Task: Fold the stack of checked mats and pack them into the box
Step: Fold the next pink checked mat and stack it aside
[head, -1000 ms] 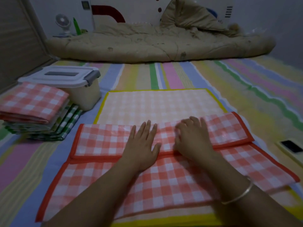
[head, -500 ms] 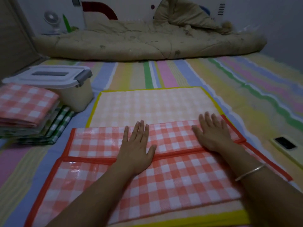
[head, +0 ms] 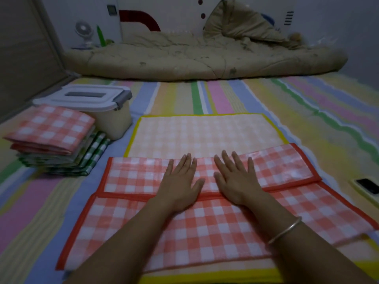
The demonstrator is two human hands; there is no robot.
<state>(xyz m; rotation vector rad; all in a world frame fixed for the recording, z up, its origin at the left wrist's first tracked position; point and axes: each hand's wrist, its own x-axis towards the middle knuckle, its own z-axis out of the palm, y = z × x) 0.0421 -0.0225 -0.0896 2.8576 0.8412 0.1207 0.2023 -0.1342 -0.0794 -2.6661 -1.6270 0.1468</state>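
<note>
A red checked mat lies in front of me, its far part folded back towards me into a flap. My left hand and my right hand press flat on that flap, side by side, fingers spread, holding nothing. Under the red mat lies a yellow-edged checked mat. At the left stands a pile of folded mats, a red one on top of green ones. Behind the pile is the box, with its white lid on.
Everything rests on a striped floor mat. A beige quilt lies bunched along the back wall. A phone lies at the right edge. A small fan stands at the back left, beside a wall panel.
My right hand slid out to the right along the flap, then came back to the middle beside my left hand. My left hand stayed put. The view shifted slightly.
</note>
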